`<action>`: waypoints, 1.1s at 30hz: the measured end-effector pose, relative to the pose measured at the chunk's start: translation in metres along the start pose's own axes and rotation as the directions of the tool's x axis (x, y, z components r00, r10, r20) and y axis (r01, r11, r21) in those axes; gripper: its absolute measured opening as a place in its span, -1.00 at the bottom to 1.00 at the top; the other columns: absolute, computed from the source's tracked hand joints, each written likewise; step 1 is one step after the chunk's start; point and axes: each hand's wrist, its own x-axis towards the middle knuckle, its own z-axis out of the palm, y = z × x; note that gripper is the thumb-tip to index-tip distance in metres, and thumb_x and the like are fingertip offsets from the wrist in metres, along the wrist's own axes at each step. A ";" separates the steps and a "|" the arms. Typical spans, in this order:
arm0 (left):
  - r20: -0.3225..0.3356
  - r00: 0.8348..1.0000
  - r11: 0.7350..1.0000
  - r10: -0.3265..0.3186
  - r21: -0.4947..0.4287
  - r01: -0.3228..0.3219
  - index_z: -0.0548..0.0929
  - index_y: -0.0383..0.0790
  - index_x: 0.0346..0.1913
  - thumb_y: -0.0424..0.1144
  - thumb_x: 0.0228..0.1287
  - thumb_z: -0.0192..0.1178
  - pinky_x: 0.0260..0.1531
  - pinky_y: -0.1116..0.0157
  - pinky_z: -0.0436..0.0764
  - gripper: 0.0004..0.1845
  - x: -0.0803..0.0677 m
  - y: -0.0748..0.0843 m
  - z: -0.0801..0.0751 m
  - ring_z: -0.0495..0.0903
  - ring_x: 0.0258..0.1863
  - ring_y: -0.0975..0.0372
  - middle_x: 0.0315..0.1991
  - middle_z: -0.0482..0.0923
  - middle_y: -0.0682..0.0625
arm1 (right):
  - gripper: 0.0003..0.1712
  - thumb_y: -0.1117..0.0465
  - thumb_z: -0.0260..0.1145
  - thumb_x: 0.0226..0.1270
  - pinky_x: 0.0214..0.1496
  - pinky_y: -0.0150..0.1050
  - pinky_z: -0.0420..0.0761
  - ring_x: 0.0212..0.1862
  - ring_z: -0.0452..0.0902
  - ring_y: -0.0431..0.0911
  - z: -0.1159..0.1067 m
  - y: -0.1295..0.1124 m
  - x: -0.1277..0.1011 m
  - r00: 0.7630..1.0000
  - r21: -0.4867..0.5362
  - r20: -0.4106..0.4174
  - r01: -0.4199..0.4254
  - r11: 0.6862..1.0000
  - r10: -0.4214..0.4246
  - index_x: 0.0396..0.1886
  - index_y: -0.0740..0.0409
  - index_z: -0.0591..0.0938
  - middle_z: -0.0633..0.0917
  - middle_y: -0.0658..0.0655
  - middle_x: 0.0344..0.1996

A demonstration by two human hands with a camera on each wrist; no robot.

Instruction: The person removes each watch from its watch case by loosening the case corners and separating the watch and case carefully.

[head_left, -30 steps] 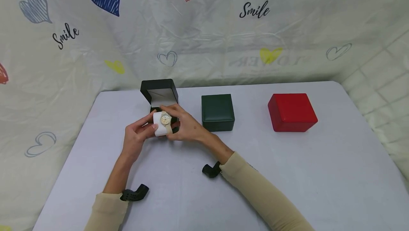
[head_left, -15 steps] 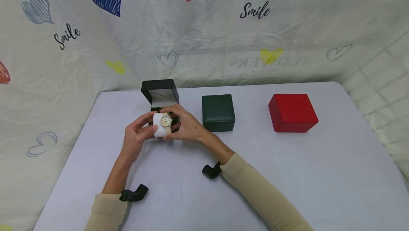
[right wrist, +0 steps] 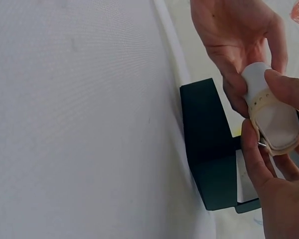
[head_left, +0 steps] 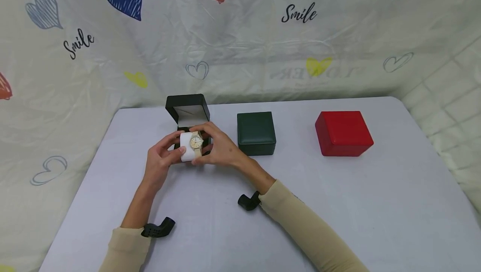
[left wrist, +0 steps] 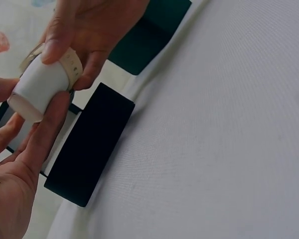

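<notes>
Cream-strapped watch (head_left: 196, 142) on white cushion (head_left: 186, 152), pinched between left hand (head_left: 160, 162) and right hand (head_left: 220, 148), just above open black box (head_left: 188, 113); barely shifted since a second ago, strap being worked.

watch strap (right wrist: 278, 130): matt cream, perforated | cushion (left wrist: 37, 88): smooth white | table (head_left: 338, 205): matt woven cloth
</notes>
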 end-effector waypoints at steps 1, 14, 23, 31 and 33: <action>-0.002 1.000 1.000 0.000 -0.004 0.000 0.48 -0.27 0.43 -0.35 0.44 0.27 -0.20 0.34 0.80 -0.47 0.000 0.000 0.000 0.79 -0.23 0.34 0.05 0.56 -0.01 | -0.03 0.36 0.73 -0.07 0.02 0.01 0.80 0.06 0.57 0.09 0.000 0.000 0.000 1.000 -0.003 -0.002 0.001 1.000 -0.001 0.39 0.17 0.48 0.48 0.20 0.25; -0.017 1.000 1.000 -0.007 -0.003 0.007 0.44 -0.29 0.47 -0.34 0.45 0.26 -0.17 0.37 0.79 -0.43 0.002 -0.001 0.002 0.77 -0.19 0.36 0.08 0.53 -0.02 | -0.04 0.35 0.73 -0.07 -0.01 -0.05 0.81 0.05 0.58 0.10 0.000 0.000 0.000 0.999 -0.023 -0.032 0.004 1.000 -0.005 0.39 0.17 0.49 0.49 0.20 0.21; -0.016 1.000 1.000 -0.010 -0.026 0.010 0.45 -0.26 0.47 -0.34 0.46 0.26 -0.16 0.35 0.80 -0.44 0.001 -0.001 0.001 0.77 -0.19 0.35 0.09 0.54 -0.01 | -0.03 0.36 0.73 -0.06 0.03 0.02 0.79 0.08 0.59 0.15 0.001 0.001 0.002 0.999 -0.019 -0.033 -0.015 1.000 0.015 0.39 0.16 0.47 0.48 0.21 0.22; -0.023 1.000 1.000 -0.010 -0.015 0.010 0.46 -0.22 0.48 -0.33 0.47 0.25 -0.15 0.36 0.80 -0.44 0.001 -0.001 0.002 0.77 -0.17 0.35 0.10 0.54 -0.01 | -0.04 0.38 0.72 -0.06 0.03 0.04 0.80 0.06 0.58 0.15 0.002 0.000 0.002 0.999 -0.009 -0.041 -0.008 1.000 0.008 0.39 0.19 0.46 0.47 0.23 0.23; -0.025 1.000 1.000 -0.012 -0.014 0.011 0.46 -0.22 0.48 -0.33 0.47 0.26 -0.15 0.36 0.80 -0.44 0.001 0.000 0.002 0.77 -0.17 0.35 0.10 0.54 -0.01 | -0.04 0.38 0.72 -0.06 0.02 0.04 0.80 0.06 0.58 0.15 0.002 0.000 0.002 0.999 -0.010 -0.045 -0.008 1.000 0.007 0.38 0.19 0.46 0.47 0.23 0.23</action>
